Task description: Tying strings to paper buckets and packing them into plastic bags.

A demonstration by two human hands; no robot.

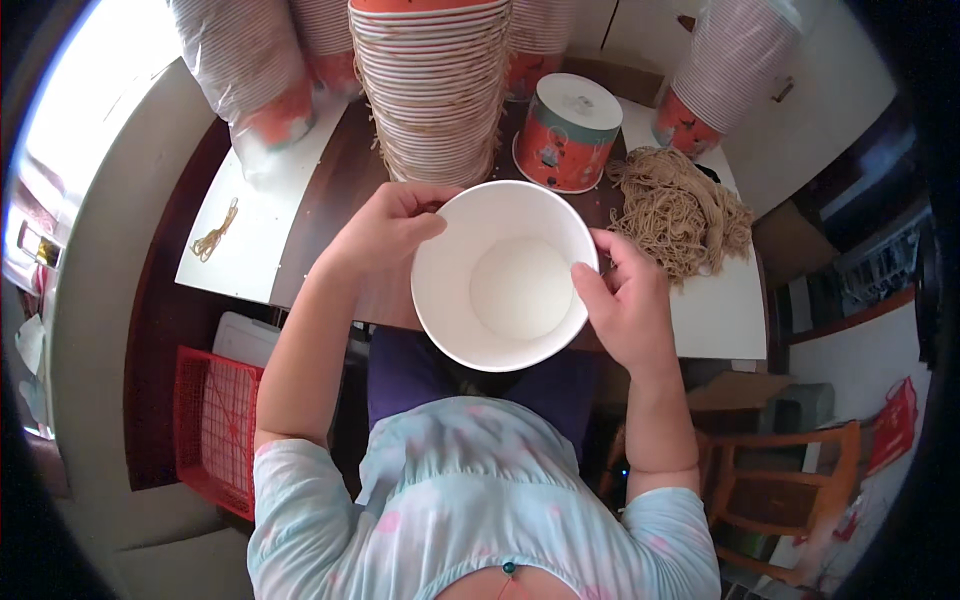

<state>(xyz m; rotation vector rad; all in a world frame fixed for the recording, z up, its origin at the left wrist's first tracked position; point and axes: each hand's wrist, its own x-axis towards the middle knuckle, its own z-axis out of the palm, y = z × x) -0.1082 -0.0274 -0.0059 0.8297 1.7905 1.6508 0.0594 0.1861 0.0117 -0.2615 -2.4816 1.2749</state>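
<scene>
A large white paper bucket (450,290) is tilted toward me, so its bare inside and round bottom show. My left hand (395,228) grips its rim at the upper left, thumb inside and fingers behind the wall. On the right side my right hand (630,295) pinches the rim the same way, with the thumb over the edge. Past the bucket rises a tall stack of nested buckets (430,90) with tan cord hanging between the rims. A single orange and green bucket (566,140) stands upside down beside that stack. The outside of the held bucket is hidden.
A tangled heap of tan cord (685,210) lies at the table's right. Plastic-wrapped bucket stacks stand at the back left (245,70) and back right (725,70). A small cord bundle (215,232) rests on the left tabletop. Below are a red crate (218,430) and a wooden chair (780,480).
</scene>
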